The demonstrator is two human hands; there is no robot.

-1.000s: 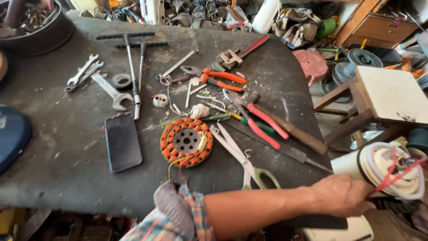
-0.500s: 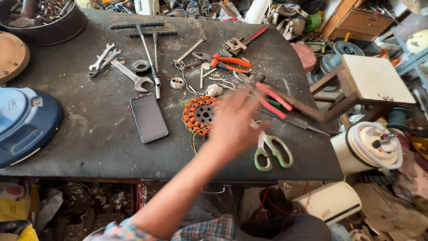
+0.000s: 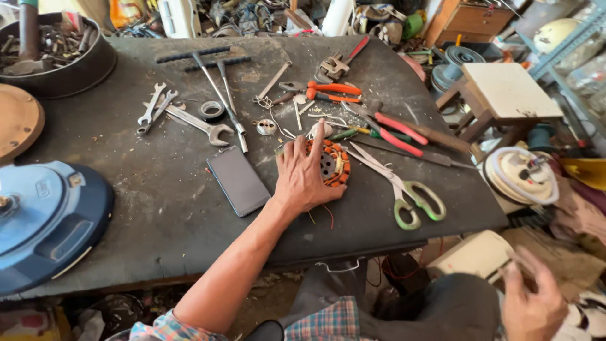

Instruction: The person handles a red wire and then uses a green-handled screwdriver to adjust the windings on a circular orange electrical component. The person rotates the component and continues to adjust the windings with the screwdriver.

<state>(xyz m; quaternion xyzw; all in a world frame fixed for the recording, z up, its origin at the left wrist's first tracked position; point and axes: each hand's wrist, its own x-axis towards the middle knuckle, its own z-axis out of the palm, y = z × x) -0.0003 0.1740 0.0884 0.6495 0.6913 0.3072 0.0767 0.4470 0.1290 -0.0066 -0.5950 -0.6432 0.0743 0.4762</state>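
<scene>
Beside the left hand [image 3: 306,180]: one phone [image 3: 238,180], one pair of scissors [image 3: 398,186], one orange stator [image 3: 334,163]; beyond it, three spanners [image 3: 183,117].

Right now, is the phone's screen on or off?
Off. The phone lies flat on the table, its screen dark, just left of the left hand.

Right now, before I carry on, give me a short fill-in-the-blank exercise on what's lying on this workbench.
1. The left hand rests on the round orange-wound motor stator, which lies to the ____ of the flat black smartphone.
2. The long steel scissors have ____ handle loops.
3. The big domed fan housing at the near left corner of the dark workbench is ____.
4. The right hand holds ____.

Missing words: right; green; blue; nothing
</scene>
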